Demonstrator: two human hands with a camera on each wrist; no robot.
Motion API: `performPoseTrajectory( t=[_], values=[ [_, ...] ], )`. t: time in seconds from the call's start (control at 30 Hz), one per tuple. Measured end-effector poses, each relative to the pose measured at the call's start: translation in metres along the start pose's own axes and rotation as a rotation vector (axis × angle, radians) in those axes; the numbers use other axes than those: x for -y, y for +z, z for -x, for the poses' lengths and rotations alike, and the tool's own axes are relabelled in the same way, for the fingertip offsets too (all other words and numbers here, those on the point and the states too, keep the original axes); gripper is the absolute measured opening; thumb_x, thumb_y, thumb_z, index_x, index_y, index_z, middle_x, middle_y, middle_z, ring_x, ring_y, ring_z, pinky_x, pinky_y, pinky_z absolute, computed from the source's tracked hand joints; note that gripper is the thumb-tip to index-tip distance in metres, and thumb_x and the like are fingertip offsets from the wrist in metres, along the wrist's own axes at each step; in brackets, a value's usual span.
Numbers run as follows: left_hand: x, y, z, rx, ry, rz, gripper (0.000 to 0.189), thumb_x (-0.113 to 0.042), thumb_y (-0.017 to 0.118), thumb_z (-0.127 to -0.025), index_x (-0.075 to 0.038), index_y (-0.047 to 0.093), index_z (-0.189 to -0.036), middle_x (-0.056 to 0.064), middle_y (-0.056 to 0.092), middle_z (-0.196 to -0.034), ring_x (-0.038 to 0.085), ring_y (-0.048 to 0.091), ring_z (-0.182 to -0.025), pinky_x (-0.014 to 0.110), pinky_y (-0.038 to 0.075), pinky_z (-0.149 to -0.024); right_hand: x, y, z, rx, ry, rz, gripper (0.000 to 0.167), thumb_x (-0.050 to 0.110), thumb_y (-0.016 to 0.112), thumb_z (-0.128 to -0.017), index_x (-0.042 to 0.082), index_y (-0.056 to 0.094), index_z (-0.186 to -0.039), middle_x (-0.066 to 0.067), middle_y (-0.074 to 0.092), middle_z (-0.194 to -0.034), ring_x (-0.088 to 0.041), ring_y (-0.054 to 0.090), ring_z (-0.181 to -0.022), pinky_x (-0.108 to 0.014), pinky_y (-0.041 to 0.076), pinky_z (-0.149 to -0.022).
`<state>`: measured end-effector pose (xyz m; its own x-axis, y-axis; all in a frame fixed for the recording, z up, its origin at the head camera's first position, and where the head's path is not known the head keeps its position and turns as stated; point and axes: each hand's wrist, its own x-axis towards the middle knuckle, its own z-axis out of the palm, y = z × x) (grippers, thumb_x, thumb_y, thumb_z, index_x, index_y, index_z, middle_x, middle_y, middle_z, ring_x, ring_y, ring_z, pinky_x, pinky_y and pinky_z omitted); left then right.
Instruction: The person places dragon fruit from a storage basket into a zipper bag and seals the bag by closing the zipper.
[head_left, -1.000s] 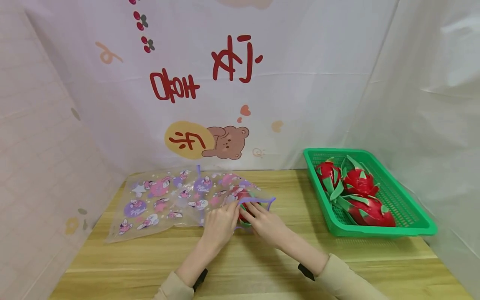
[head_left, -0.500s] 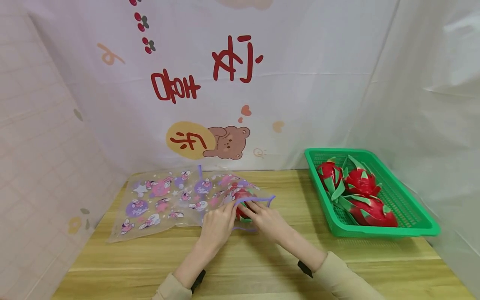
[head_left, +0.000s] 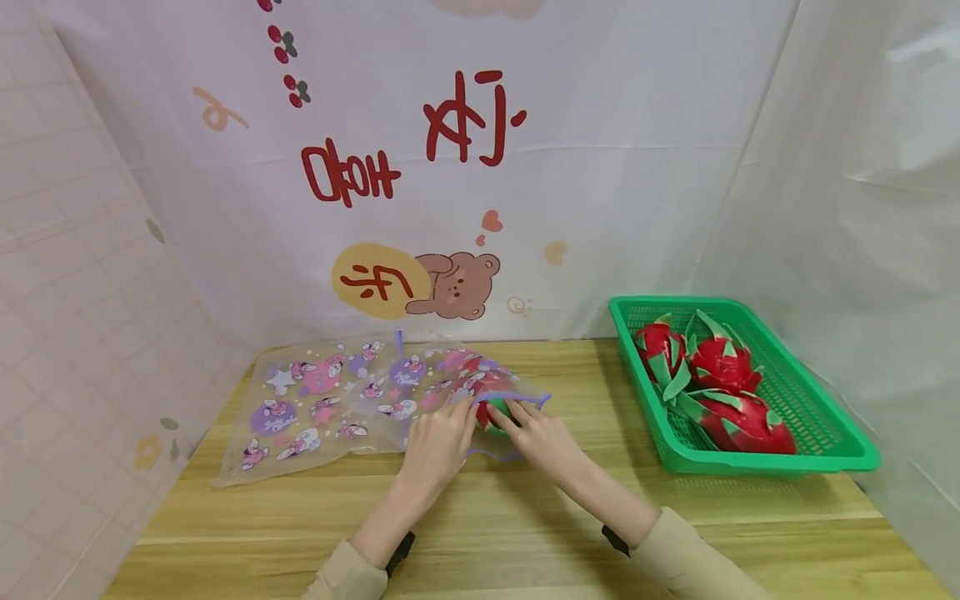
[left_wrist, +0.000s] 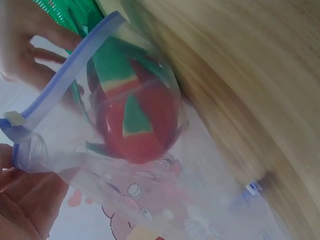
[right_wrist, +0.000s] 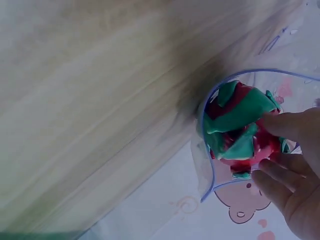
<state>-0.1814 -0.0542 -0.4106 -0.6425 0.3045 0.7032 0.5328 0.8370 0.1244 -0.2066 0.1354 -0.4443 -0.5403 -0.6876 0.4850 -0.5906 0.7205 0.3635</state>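
Observation:
A clear slider zip bag with pink and purple prints lies mid-table, its purple-edged mouth facing right. Inside it is a red dragon fruit with green leaf tips, visible through the plastic in the left wrist view. My left hand pinches the mouth's edge near its slider. My right hand reaches in at the mouth. In the right wrist view, its extended thumb and fingers spread against the leafy end of the fruit.
Another printed zip bag lies flat at the left, its zipper edge meeting the first bag. At the right a green basket holds several dragon fruits. White printed sheets hang behind and at the sides of the wooden table.
The right hand's fingers have spread apart over the fruit, and more of its green end shows between the hands. The left hand stays at the bag's mouth.

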Motion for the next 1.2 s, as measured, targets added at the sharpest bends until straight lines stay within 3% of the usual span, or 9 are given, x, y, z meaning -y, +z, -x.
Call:
performPoseTrajectory(
  t=[0.17, 0.37, 0.67, 0.9, 1.2],
  values=[
    [0.0, 0.002, -0.002, -0.014, 0.013, 0.002, 0.01, -0.012, 0.067, -0.087, -0.002, 0.07, -0.09, 0.0, 0.062, -0.055, -0.001, 0.023, -0.04, 0.007, 0.012, -0.04, 0.001, -0.003, 0.006, 0.027, 0.01, -0.011, 0.049, 0.002, 0.073, -0.079, 0.017, 0.063, -0.124, -0.012, 0.067, -0.119, -0.025, 0.069, -0.098, -0.027, 0.057, -0.057],
    [0.0, 0.001, -0.004, -0.018, 0.028, -0.009, 0.01, -0.012, 0.068, -0.085, -0.003, 0.07, -0.089, 0.002, 0.066, -0.06, 0.001, 0.03, -0.038, 0.006, 0.014, -0.04, 0.003, 0.004, -0.002, 0.038, 0.014, -0.038, 0.053, 0.002, 0.072, -0.079, 0.015, 0.06, -0.129, -0.014, 0.065, -0.12, -0.026, 0.069, -0.096, -0.027, 0.056, -0.055],
    [-0.001, -0.003, -0.007, -0.008, 0.019, 0.014, 0.013, -0.011, 0.065, -0.088, -0.002, 0.071, -0.094, 0.005, 0.072, -0.07, 0.0, 0.03, -0.039, 0.006, 0.016, -0.039, -0.003, 0.019, -0.008, 0.171, 0.044, -0.146, 0.064, 0.005, 0.072, -0.079, 0.011, 0.049, -0.139, -0.018, 0.063, -0.125, -0.03, 0.068, -0.099, -0.033, 0.059, -0.07],
    [0.001, -0.003, -0.009, -0.009, 0.012, 0.027, 0.013, -0.011, 0.062, -0.09, -0.001, 0.07, -0.087, 0.0, 0.062, -0.055, -0.002, 0.023, -0.039, 0.005, 0.014, -0.04, 0.004, 0.008, -0.003, 0.141, 0.075, -0.141, 0.066, 0.011, 0.072, -0.08, 0.007, 0.046, -0.14, -0.02, 0.057, -0.132, -0.032, 0.063, -0.111, -0.027, 0.055, -0.052],
    [0.004, -0.003, -0.013, -0.03, -0.001, 0.002, 0.013, -0.011, 0.064, -0.089, -0.003, 0.069, -0.08, 0.0, 0.063, -0.056, 0.0, 0.032, -0.037, 0.005, 0.016, -0.04, 0.008, 0.007, -0.002, 0.087, 0.036, -0.128, 0.06, 0.009, 0.071, -0.08, 0.001, 0.049, -0.136, -0.016, 0.05, -0.142, -0.029, 0.056, -0.123, -0.025, 0.057, -0.062]
  ],
)
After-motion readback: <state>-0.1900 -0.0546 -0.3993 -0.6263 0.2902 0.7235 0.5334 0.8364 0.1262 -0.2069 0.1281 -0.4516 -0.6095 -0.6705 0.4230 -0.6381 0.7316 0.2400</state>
